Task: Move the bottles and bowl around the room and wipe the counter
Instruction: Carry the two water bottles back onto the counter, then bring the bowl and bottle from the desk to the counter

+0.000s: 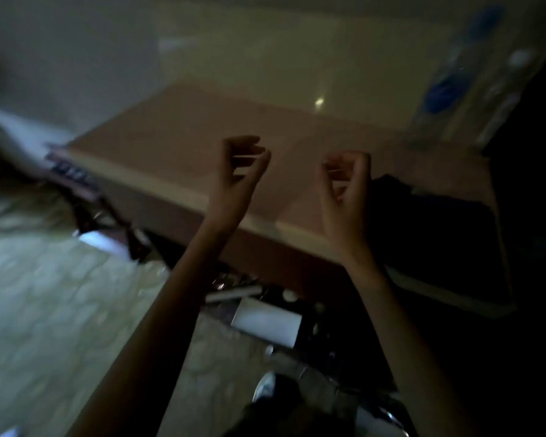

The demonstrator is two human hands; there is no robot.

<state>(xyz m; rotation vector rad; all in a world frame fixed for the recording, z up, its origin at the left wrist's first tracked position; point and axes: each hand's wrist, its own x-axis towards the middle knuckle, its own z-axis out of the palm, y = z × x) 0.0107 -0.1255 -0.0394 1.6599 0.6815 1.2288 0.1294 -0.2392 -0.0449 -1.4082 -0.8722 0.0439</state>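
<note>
The counter (183, 134) looks smooth and matt on its near part, and shiny farther back, where a light spot shows. The two bottles (454, 80) look like clear plastic, maybe, but the picture is blurry.

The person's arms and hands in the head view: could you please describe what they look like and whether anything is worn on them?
Both forearms are bare up to the frame's lower edge, with no sleeves showing. The left hand and right hand wear no gloves. No watch, ring or bracelet can be made out, though the picture is dim and blurred.
</note>
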